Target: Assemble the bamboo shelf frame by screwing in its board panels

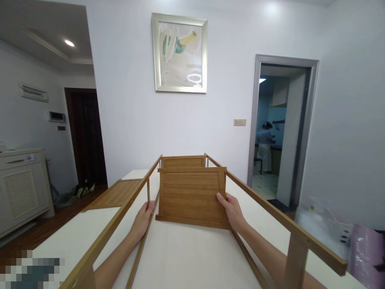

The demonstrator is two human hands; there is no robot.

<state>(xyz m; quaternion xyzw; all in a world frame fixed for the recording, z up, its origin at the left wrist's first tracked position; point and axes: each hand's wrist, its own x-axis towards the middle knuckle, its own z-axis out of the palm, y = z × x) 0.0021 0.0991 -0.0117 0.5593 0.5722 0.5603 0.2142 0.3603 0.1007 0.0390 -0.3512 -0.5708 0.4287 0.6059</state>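
A brown wooden panel [192,194] stands upright, slightly tilted, between the two long sides of a wooden rack frame [257,192]. My right hand [235,210] is closed on the panel's right edge, thumb on its near face. On the other side, my left hand [143,220] is wrapped around a thin upright bar [148,190] of the frame's left side, just left of the panel. Behind the held panel, a second panel [184,162] spans the far end of the frame. The frame lies on a white table [192,257].
Another wooden panel [116,194] lies flat at the table's left. Plastic wrapping [321,224] and a pink package [367,253] are at the right. A white cabinet [22,188] stands at the left. Through the doorway, a person [264,144] is in another room.
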